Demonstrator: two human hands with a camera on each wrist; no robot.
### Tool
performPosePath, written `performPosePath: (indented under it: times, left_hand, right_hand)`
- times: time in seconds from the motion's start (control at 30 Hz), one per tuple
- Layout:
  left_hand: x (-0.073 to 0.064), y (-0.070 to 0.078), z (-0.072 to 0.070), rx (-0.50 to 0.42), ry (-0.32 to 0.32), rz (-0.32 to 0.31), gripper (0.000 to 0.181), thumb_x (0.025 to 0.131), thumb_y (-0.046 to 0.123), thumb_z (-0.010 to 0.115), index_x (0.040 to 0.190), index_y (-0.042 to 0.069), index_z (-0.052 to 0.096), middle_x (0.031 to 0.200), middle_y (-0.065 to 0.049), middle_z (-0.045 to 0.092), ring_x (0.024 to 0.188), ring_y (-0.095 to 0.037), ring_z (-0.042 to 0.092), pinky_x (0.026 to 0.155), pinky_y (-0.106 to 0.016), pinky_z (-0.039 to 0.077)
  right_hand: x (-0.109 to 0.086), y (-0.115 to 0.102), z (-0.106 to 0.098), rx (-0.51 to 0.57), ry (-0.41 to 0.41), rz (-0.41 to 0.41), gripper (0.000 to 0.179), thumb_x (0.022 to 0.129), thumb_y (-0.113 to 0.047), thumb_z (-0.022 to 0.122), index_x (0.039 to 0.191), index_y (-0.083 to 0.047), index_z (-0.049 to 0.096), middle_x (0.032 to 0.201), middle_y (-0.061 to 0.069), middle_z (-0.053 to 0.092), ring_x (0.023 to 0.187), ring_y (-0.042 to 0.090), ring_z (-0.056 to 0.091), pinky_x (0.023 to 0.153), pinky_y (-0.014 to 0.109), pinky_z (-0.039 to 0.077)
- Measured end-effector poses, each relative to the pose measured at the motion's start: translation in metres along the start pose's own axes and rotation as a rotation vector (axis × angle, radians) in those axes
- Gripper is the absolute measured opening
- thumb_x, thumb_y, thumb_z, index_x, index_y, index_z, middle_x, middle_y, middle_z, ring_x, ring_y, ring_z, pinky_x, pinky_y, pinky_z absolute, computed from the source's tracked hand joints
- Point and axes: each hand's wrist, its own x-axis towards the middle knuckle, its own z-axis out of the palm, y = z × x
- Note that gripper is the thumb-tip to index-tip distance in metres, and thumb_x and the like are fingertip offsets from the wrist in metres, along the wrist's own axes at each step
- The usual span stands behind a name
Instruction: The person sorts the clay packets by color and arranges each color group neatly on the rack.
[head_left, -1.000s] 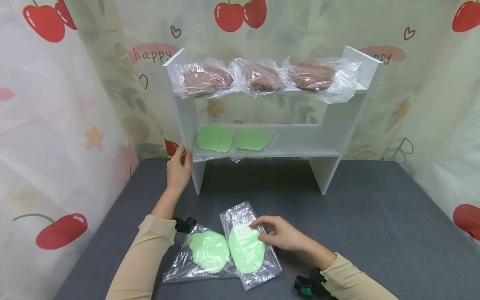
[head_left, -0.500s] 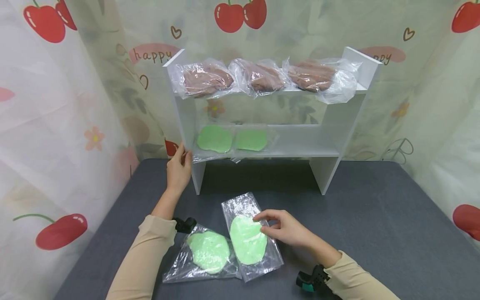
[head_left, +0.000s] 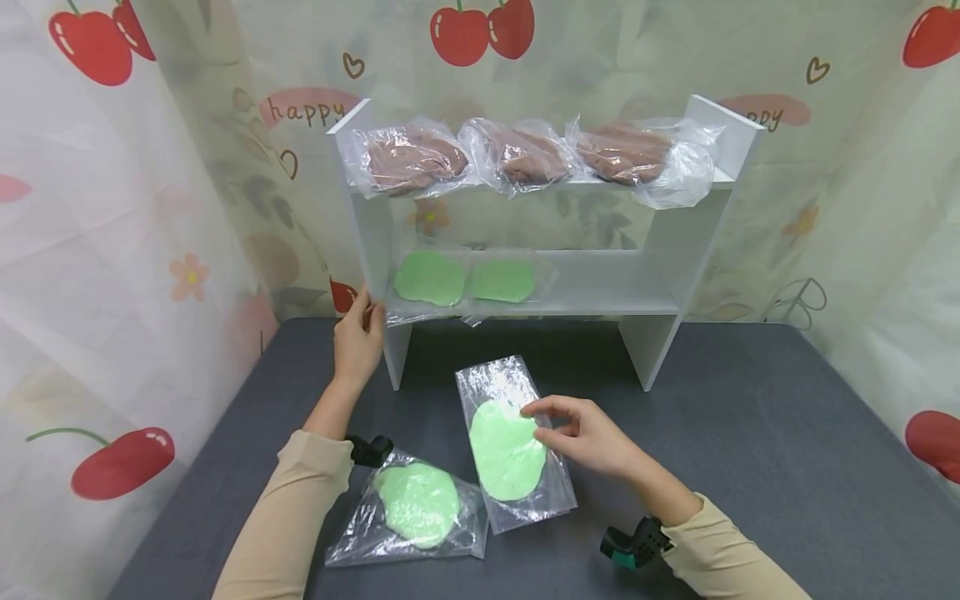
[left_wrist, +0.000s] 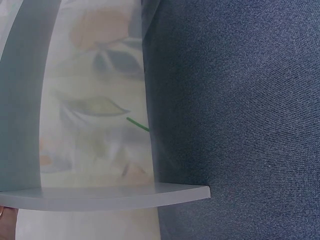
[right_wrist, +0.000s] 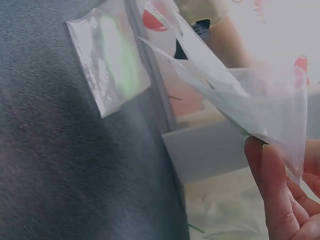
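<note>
My right hand (head_left: 588, 432) pinches the right edge of a clear plastic bag (head_left: 498, 377) with a flat pale-green piece (head_left: 507, 450) inside. In the right wrist view, thumb and fingertips close on the bag's film (right_wrist: 280, 95), which stands above the table. A second bag (head_left: 360, 542) with a similar green piece (head_left: 417, 504) lies flat on the table to the left. My left hand (head_left: 357, 337) grips the left side panel of a white two-tier shelf (head_left: 600, 279) at its lower board. Little of that hand shows in the left wrist view, only skin at the panel's edge (left_wrist: 110, 201).
Two bagged green pieces (head_left: 430, 277) lie side by side on the left of the lower board. Three bagged brown lumps (head_left: 415, 158) line the top board, their film overhanging its front. The shelf stands at the back of the dark grey table (head_left: 750, 450), before a printed curtain (head_left: 570, 75).
My right hand has moved forward and slightly right with its bag, lifting it off the overlap with the other bag. The left hand stays on the shelf panel.
</note>
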Motion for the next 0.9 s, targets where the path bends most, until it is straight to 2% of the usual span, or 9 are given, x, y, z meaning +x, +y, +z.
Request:
performPosePath:
  times: [0.13,0.23,0.6,0.9]
  left_hand:
    - [0.000,0.000,0.000,0.007,0.002,-0.005,0.047,0.096,0.009,0.051,0.141,0.012,0.042,0.128,-0.021,0.057,0.113,-0.035,0.060,0.088,-0.048,0.052]
    - [0.000,0.000,0.000,0.009,0.004,-0.013,0.047,0.095,0.009,0.051,0.141,0.012,0.043,0.127,-0.021,0.058,0.112,-0.035,0.060,0.087,-0.048,0.052]
    - [0.002,-0.002,0.000,0.005,0.003,-0.012,0.045,0.095,0.009,0.051,0.140,0.011,0.045,0.127,-0.020,0.058,0.112,-0.034,0.060,0.087,-0.047,0.052]
    - [0.001,0.000,-0.001,0.006,0.003,-0.002,0.046,0.095,0.007,0.051,0.140,0.009,0.044,0.126,-0.022,0.058,0.111,-0.035,0.061,0.087,-0.048,0.052]
  right_hand:
    - [-0.001,-0.004,-0.004,-0.024,0.029,-0.015,0.030,0.091,-0.010,0.060,0.120,-0.002,0.059,0.122,0.022,0.057,0.044,0.003,0.035,0.043,0.021,0.033]
    - [-0.002,-0.006,-0.007,-0.032,0.051,-0.029,0.029,0.090,-0.010,0.060,0.119,-0.003,0.060,0.120,0.021,0.058,0.043,0.001,0.032,0.042,0.021,0.032]
    - [-0.001,-0.022,-0.022,-0.023,0.088,-0.081,0.029,0.090,-0.006,0.059,0.118,-0.001,0.059,0.119,0.021,0.058,0.045,0.003,0.039,0.040,0.023,0.033]
    - [-0.001,-0.036,-0.035,-0.031,0.135,-0.134,0.029,0.090,-0.004,0.059,0.119,0.003,0.058,0.119,0.023,0.058,0.050,0.003,0.049,0.048,0.023,0.044]
